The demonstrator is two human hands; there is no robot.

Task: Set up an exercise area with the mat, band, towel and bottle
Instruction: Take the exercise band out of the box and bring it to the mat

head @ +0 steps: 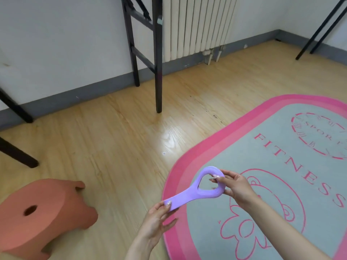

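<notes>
Band (189, 197), lilac and flat, held in the air between both hands above the near left edge of the mat (262, 139). The left hand (157, 220) pinches the band's lower end between thumb and forefinger, with its other fingers stretched loosely beneath. The right hand (237, 188) grips the upper end, where the band opens into a rounded loop; its fingers curl round the loop's far side, and one fingertip shows through the opening. Between the two hands the band runs as a flat strip, sloping up from left to right.

The mat lies flat on the wooden floor (112, 137). It is grey with a broad pink border and rounded corners, and carries pink line drawings, a round clock-like emblem and the word FITNESS.

A low orange stool (43, 218) with a hole in its top stands on the floor to the left, well apart from the mat. Dark chair legs (158, 72) stand near the wall, beside a cream radiator (197, 25).
</notes>
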